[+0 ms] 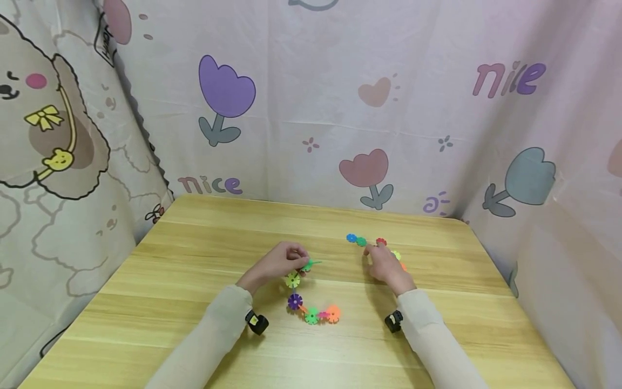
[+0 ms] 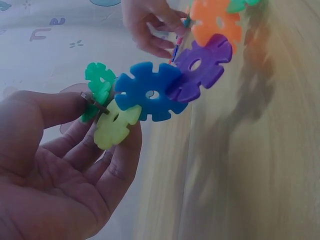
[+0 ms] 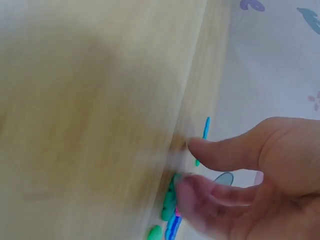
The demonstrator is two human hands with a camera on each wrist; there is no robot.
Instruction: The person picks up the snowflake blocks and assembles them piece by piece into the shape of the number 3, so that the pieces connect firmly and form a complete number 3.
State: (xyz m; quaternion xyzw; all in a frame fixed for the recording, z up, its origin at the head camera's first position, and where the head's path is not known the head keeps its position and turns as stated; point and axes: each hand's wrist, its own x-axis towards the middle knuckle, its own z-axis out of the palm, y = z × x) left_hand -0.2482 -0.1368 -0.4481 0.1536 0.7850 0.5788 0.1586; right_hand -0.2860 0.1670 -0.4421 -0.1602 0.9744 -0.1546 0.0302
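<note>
My left hand (image 1: 281, 261) pinches a green notched disc (image 2: 98, 93) between thumb and fingers, at the end of a chain of interlocking plastic discs. From there hang a pale yellow disc (image 2: 117, 125), a blue disc (image 2: 135, 91) and a purple disc (image 2: 192, 75). The chain curves on past an orange disc (image 2: 212, 22) and a green one (image 1: 312, 316) to an orange end disc (image 1: 333, 314). Farther back on the right, my right hand (image 1: 386, 267) reaches down over other discs, thumb and fingers apart. Its blurred fingertips are close beside a green disc (image 3: 170, 200); contact is unclear.
Around the right hand lie a blue disc (image 1: 352, 237), a green disc (image 1: 361, 242), a red disc (image 1: 381, 241) and a yellow disc (image 1: 396, 254). The wooden table (image 1: 194, 243) ends at a patterned curtain (image 1: 291, 108) behind and at both sides.
</note>
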